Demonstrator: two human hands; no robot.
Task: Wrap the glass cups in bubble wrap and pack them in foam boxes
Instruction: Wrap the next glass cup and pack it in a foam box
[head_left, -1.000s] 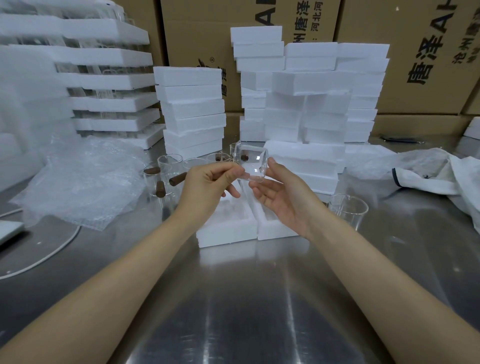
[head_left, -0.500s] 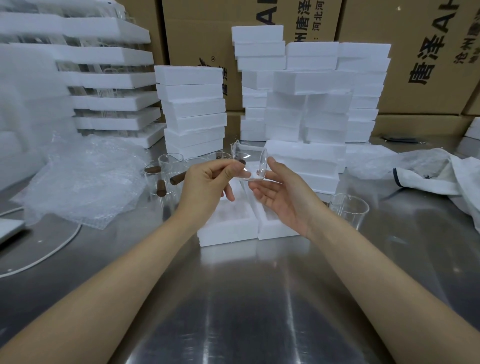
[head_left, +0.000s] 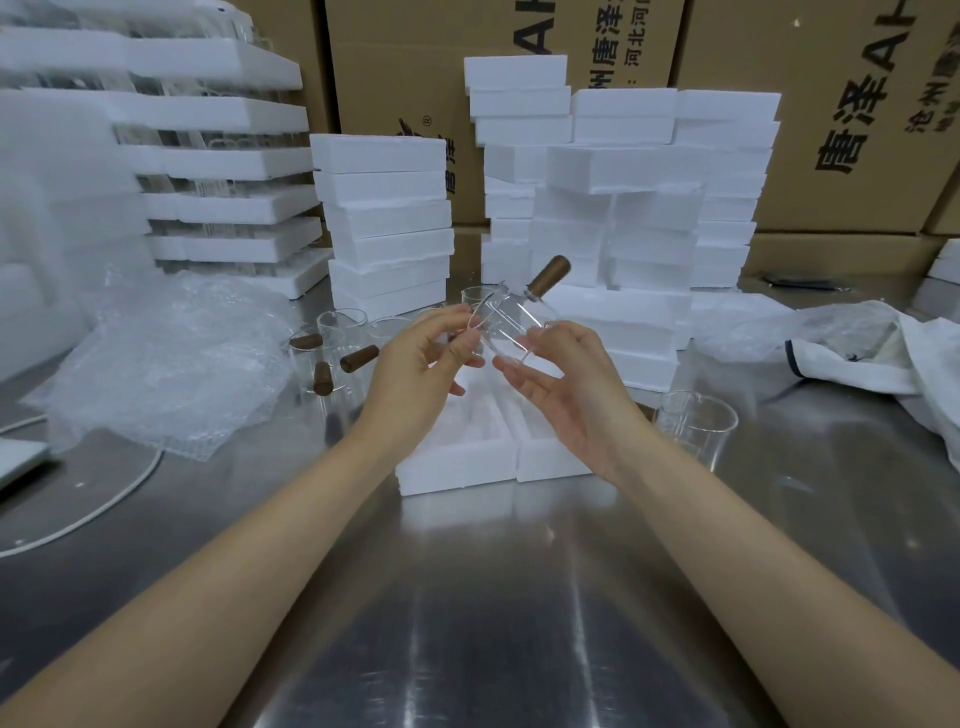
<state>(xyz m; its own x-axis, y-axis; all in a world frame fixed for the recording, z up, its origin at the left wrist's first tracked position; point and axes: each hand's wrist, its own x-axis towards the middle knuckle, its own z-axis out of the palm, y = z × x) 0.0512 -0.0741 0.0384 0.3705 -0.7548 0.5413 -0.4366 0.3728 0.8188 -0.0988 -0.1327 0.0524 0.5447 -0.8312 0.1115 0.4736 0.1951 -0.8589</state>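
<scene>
A clear glass cup (head_left: 511, 325) with a brown wooden handle pointing up and right is tilted in the air above the open foam box (head_left: 457, 462). My left hand (head_left: 423, 366) pinches its rim with thumb and fingertips. My right hand (head_left: 563, 384) is palm-up under the cup, fingers fairly straight, touching its base. A second foam box half (head_left: 545, 457) lies beside the first. A sheet of bubble wrap (head_left: 166, 364) lies crumpled on the left of the table.
Several more wooden-handled glass cups (head_left: 332, 358) stand left of the hands; one glass cup (head_left: 696, 423) stands at the right. Stacks of white foam boxes (head_left: 387, 223) and cardboard cartons fill the back. A white cloth (head_left: 883, 348) lies far right, a white cable (head_left: 104, 509) at the left.
The cup has been turned in my hands: its wooden handle now sticks up to the right, and the cup is tilted. Both hands stay in about the same place.
</scene>
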